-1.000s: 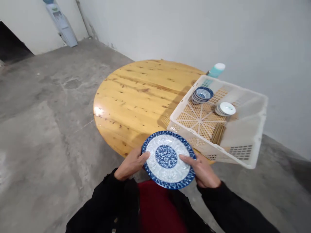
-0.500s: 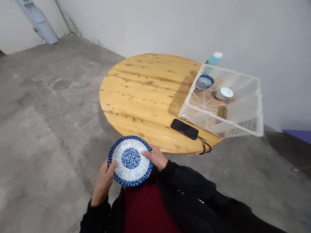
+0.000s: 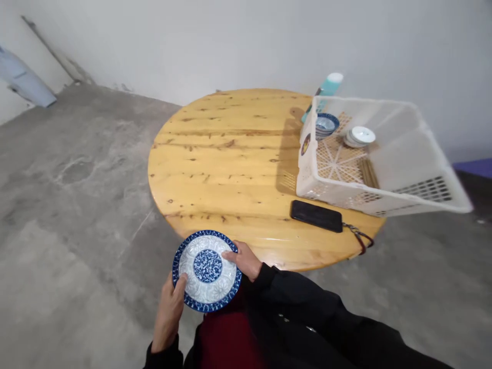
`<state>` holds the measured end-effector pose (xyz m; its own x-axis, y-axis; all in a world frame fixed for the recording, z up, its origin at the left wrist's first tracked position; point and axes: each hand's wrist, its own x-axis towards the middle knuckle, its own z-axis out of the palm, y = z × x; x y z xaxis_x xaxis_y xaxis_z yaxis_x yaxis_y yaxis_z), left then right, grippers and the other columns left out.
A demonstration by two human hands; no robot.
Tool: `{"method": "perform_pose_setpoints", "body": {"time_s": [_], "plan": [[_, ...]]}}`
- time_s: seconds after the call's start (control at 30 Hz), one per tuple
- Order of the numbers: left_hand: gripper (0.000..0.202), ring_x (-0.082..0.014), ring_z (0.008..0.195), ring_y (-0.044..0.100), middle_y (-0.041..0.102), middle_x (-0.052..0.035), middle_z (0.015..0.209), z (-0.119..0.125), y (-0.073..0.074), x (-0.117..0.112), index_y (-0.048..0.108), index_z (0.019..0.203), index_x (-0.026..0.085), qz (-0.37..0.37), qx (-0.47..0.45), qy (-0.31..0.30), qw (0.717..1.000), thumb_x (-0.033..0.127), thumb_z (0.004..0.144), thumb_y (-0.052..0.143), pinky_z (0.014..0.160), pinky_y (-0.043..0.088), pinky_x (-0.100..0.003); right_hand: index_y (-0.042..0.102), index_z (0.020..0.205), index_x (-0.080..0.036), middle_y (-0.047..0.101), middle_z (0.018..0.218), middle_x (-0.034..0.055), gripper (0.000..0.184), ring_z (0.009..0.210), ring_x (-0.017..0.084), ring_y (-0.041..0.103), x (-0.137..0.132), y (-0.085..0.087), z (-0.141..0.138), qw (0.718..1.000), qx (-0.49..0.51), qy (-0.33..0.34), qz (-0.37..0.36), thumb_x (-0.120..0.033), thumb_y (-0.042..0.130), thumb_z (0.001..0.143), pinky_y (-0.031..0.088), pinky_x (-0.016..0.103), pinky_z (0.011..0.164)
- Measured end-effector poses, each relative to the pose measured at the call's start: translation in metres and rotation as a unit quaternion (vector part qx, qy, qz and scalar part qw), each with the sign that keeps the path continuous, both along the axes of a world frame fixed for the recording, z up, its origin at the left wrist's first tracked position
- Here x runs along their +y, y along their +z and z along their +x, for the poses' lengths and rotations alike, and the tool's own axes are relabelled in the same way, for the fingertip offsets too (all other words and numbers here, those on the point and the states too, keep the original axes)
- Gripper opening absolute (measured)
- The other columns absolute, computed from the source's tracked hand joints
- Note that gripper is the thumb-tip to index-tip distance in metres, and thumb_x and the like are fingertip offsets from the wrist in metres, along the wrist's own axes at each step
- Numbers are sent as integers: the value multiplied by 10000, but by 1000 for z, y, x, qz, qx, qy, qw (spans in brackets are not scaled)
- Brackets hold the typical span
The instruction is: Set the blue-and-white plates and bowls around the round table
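Note:
I hold a blue and white patterned plate [image 3: 206,270] with both hands, close to my body and just off the near edge of the round wooden table [image 3: 238,159]. My left hand [image 3: 171,310] grips the plate's near left rim, thumb on top. My right hand [image 3: 244,260] grips its right rim, thumb resting on the plate's face. The plate is roughly level, face up.
A white plastic crate [image 3: 374,154] stands on the table's right side, overhanging the edge; it holds stacked blue bowls [image 3: 326,125], stacked white dishes [image 3: 359,136] and chopsticks. A black phone [image 3: 316,216] with a strap lies near the front edge. A teal bottle [image 3: 327,87] stands behind the crate.
The view has swung and stepped leftward along the table. The plate has stayed in both hands, now lower and left of the crate, and the phone has come into sight.

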<state>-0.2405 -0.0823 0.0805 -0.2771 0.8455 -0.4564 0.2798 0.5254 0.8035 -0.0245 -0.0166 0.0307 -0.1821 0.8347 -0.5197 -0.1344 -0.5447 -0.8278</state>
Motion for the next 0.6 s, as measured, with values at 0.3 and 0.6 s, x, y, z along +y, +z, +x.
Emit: {"method": "perform_pose_setpoints", "body": {"time_s": [0.3, 0.6], "plan": [[541, -330, 1096, 654, 727, -156, 1149, -48, 6, 138, 677, 1164, 103, -6, -21, -117, 993, 531, 843, 594, 943, 503, -406, 651, 795, -185, 710, 787, 43, 235, 787, 240, 651, 92, -12, -41, 992, -68, -98, 32, -353, 705, 640, 516, 338, 721], [503, -324, 1181, 623, 709, -156, 1211, -52, -9, 255, 683, 1153, 118, 29, -53, -234, 970, 508, 844, 609, 1022, 468, -426, 636, 800, -172, 706, 780, 73, 340, 763, 251, 642, 139, 1, -49, 960, -123, -252, 10, -456, 693, 621, 503, 354, 691]]}}
